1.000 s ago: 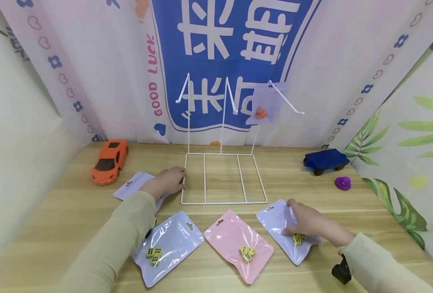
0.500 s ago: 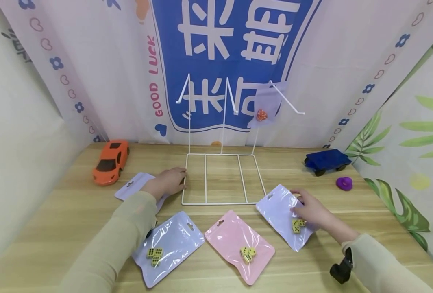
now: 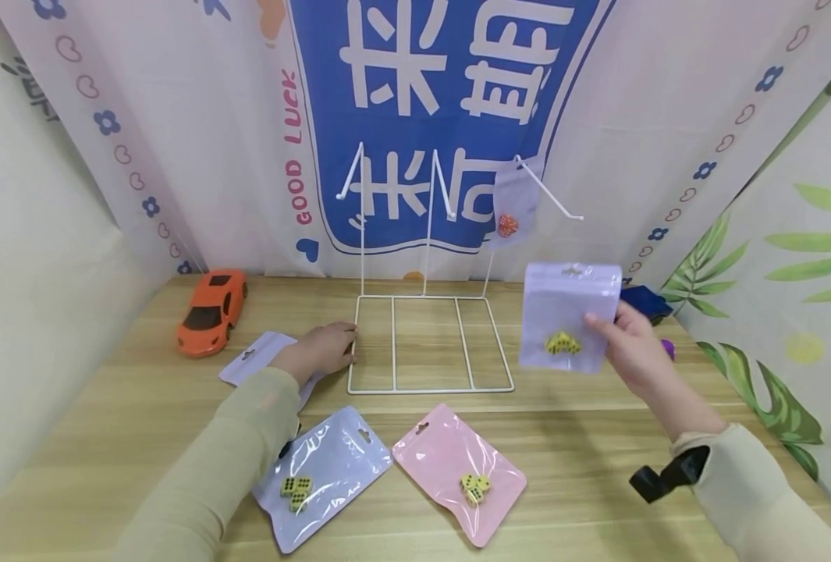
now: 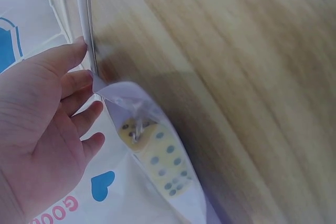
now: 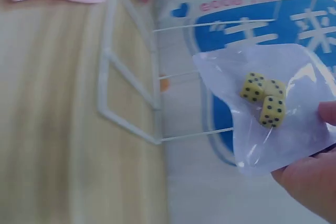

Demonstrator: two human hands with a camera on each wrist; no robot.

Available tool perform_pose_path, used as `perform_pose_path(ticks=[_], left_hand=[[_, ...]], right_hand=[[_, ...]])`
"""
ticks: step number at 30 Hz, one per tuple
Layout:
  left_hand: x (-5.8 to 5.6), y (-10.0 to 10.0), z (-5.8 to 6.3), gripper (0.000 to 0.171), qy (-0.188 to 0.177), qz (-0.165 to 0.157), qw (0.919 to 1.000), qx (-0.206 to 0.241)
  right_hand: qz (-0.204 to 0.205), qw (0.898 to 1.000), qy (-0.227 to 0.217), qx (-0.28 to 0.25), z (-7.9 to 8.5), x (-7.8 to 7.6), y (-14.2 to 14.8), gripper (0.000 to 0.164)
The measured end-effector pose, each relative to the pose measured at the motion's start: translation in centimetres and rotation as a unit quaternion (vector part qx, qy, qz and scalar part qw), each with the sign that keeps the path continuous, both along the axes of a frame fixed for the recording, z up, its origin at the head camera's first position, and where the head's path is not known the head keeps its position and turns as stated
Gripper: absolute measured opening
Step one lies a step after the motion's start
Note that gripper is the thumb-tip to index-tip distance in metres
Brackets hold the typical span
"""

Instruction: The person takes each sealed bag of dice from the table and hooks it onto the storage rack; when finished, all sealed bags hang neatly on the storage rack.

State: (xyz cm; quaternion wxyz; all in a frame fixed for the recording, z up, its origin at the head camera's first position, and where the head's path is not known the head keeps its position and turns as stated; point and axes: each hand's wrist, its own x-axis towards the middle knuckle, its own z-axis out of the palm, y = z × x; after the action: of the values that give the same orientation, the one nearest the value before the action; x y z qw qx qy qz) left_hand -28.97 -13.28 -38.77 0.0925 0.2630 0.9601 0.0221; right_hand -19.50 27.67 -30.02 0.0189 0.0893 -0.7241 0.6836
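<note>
My right hand pinches a lilac pouch by its right side, raised upright above the table, with the thumb across its front. Yellow dice show through its clear face. My left hand grips the left base bar of the white wire rack, thumb and fingertips at the wire. Under that wrist lies another lilac pouch, with dice inside it. A pouch with orange dice hangs on the rack's right hook. The left and middle hooks carry nothing.
A blue-grey pouch and a pink pouch, both with yellow dice, lie at the front. An orange toy car stands at the left. At the right, a blue toy vehicle and a purple object are partly hidden. A printed curtain backs the table.
My right hand has lifted the lilac pouch off the table and turned it upright, level with the rack's right side. The hanging pouch sways slightly. My left hand has stayed at the rack.
</note>
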Motion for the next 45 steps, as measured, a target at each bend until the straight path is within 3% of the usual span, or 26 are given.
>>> perform_pose_path(ticks=[4, 8, 13, 19, 29, 33, 37, 42, 45], left_hand=[[0.0, -0.1, -0.1, 0.05, 0.0, -0.002, 1.0, 0.001], [0.0, -0.2, -0.2, 0.05, -0.001, -0.005, 1.0, 0.004], [0.0, -0.2, -0.2, 0.05, 0.001, -0.007, 1.0, 0.007], [0.1, -0.1, 0.0, 0.05, 0.003, -0.007, 1.0, 0.005], [0.1, -0.1, -0.1, 0.05, 0.003, -0.005, 1.0, 0.002], [0.0, -0.2, -0.1, 0.05, 0.002, -0.004, 1.0, 0.0], [0.0, -0.2, -0.1, 0.05, 0.005, -0.007, 1.0, 0.0], [0.2, -0.1, 0.0, 0.05, 0.0, -0.003, 1.0, 0.0], [0.2, -0.1, 0.1, 0.05, -0.001, -0.004, 1.0, 0.002]], right_hand=[[0.031, 0.993, 0.069, -0.095, 2.8, -0.3, -0.4, 0.021], [0.043, 0.987, 0.104, -0.114, 4.6, -0.3, -0.8, 0.027], [0.023, 0.993, 0.077, -0.09, 5.5, -0.5, -1.1, 0.036], [-0.008, 0.996, 0.058, -0.071, 5.8, -1.4, -1.7, 0.035], [-0.001, 0.997, 0.023, -0.078, 5.2, -1.9, -2.2, 0.026], [-0.011, 0.998, 0.013, -0.053, 4.8, -2.4, -2.1, 0.025], [-0.037, 0.999, 0.018, 0.013, 4.7, -3.5, -2.2, 0.038], [-0.094, 0.989, 0.009, 0.118, 5.0, -5.5, -2.8, 0.049], [-0.109, 0.985, 0.005, 0.133, 5.1, -6.6, -3.0, 0.049]])
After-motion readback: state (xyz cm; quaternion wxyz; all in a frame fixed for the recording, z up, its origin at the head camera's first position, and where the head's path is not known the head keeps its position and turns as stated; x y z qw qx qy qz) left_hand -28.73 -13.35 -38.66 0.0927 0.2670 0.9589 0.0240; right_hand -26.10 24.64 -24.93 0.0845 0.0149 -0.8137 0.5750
